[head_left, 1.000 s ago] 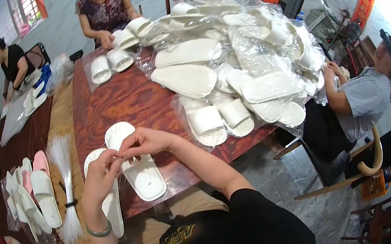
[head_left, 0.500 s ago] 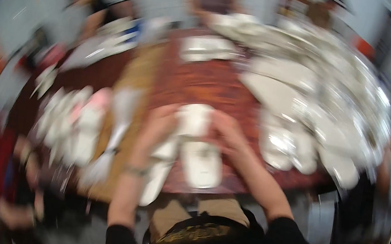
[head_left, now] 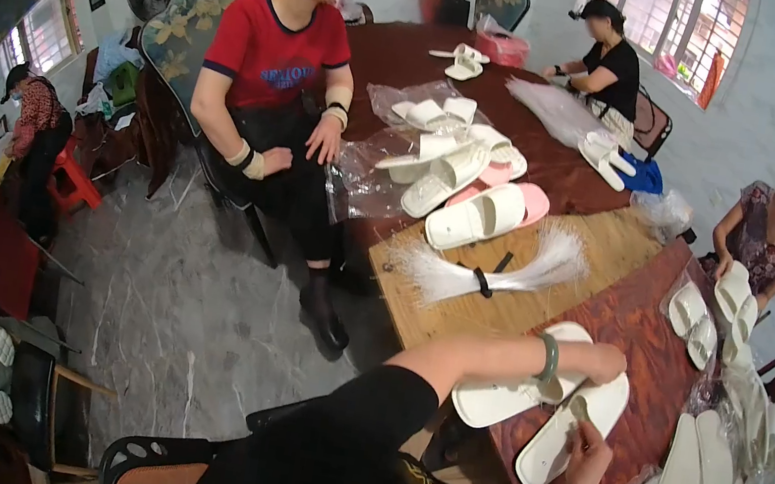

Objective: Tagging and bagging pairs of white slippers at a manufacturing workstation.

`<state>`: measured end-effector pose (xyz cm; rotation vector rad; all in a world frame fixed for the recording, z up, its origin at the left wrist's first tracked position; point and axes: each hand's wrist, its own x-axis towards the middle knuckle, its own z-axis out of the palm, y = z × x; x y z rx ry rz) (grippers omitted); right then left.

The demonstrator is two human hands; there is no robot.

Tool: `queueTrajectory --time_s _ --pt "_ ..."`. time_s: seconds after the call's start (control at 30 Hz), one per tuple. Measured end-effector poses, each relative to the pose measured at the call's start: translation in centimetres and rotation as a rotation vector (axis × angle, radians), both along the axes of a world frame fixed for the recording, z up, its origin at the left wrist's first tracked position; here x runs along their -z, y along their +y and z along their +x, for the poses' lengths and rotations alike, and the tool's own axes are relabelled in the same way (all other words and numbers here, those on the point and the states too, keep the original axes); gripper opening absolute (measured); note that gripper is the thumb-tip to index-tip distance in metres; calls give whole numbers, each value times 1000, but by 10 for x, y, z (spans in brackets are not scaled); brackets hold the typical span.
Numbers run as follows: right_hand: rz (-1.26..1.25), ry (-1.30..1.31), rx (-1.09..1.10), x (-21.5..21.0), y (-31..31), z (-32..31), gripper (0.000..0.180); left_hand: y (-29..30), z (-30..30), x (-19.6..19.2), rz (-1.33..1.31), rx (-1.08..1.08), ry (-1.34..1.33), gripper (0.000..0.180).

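Observation:
Two white slide slippers lie side by side on the reddish-brown tabletop in front of me: the nearer slipper and the farther slipper, their soles angled toward the upper right. My left arm, with a green bangle on its wrist, reaches across the farther one. My left hand is curled closed at the strap end of the nearer slipper, its fingertips mostly hidden. My right hand is over the nearer slipper's side, thumb and fingers pinched together beside the strap. Whatever is in that pinch is too small to make out.
A bundle of thin white plastic strands, tied with a black band, lies on the bare wooden strip. White and pink slippers are piled beyond it. Bagged white slippers crowd the right. A person in red sits at left.
My view has swung left and sharpened, bringing the seated person in red fully into sight. The slippers I held up before me now lie flat, with my right hand pinching beside one.

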<state>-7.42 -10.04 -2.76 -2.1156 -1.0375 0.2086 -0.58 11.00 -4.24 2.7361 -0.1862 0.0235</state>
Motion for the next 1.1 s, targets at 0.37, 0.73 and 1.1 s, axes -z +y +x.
queueTrajectory --time_s 0.37,0.73,1.1 --pt "205 -352 169 40 -16 46 5 38 -34 -24 -500 211 499 12" --pt "399 229 93 46 -6 50 8 33 -43 -11 -271 160 159 24" --pt "480 48 285 44 27 40 13 30 -50 -19 -590 147 480 29"
